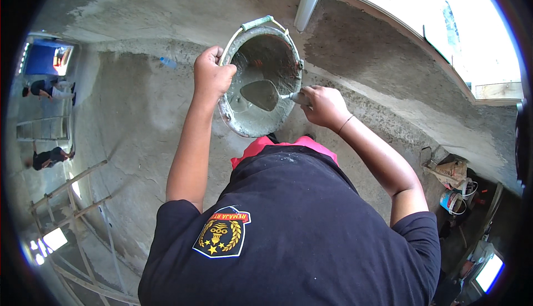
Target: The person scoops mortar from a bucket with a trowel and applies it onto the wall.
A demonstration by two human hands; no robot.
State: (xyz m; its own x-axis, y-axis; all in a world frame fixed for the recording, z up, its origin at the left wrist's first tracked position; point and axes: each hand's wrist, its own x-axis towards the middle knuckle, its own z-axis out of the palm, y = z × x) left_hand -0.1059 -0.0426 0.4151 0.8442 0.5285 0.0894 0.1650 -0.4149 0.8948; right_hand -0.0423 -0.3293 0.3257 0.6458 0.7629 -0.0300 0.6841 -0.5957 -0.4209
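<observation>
A cement-smeared bucket (290,118) is tilted in front of me, its wire handle (256,23) with a pale grip lying up over the far rim. Wet grey mortar (242,71) coats its inside. My left hand (213,73) grips the bucket's left rim, fingers closed round the edge. In my right hand (325,106) is the handle of a trowel (261,95), fingers wrapped round it. The trowel's leaf-shaped blade points left, inside the bucket's mouth; whether it touches the mortar I cannot tell.
Plastered wall stretches behind the bucket, with a white pipe (311,0) and a wood-framed window (444,34) at upper right. A plastic bottle (167,62) lies at left. Wooden scaffolding (72,217) stands lower left, two people farther off. Small paint buckets (452,201) sit at right.
</observation>
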